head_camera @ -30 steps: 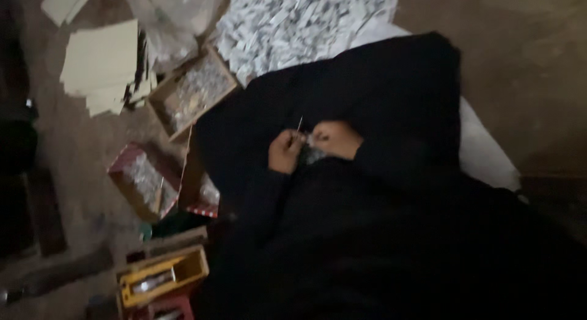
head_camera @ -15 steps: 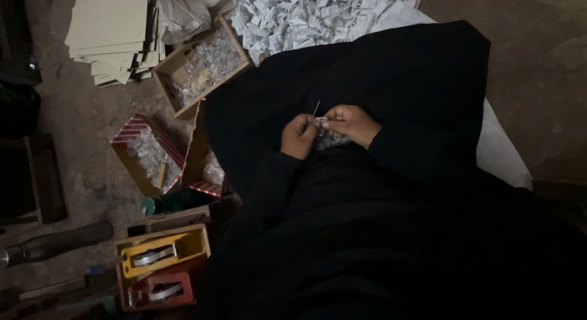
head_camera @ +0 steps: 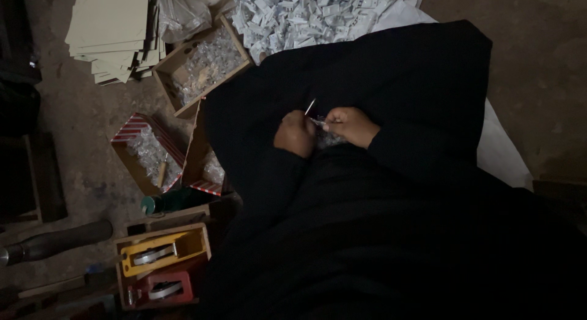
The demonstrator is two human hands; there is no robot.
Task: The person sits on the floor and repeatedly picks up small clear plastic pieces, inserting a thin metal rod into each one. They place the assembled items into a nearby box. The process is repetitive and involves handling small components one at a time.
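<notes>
— Black cloth (head_camera: 391, 69) covers the lap; where's the work?

— Mid-lap, touching both hands. Left hand (head_camera: 295, 134) is curled shut — on what, I can't tell. Just right of it, the right hand (head_camera: 350, 125) pinches a small clear packet (head_camera: 324, 136); a thin stick (head_camera: 310, 106) slants up and away between them.

— Around it?

— Dirt floor (head_camera: 538, 51), boxes (head_camera: 202, 63) left.

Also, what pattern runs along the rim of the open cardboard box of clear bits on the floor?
Red and white diagonal stripes on the open cardboard box, head view.
</notes>
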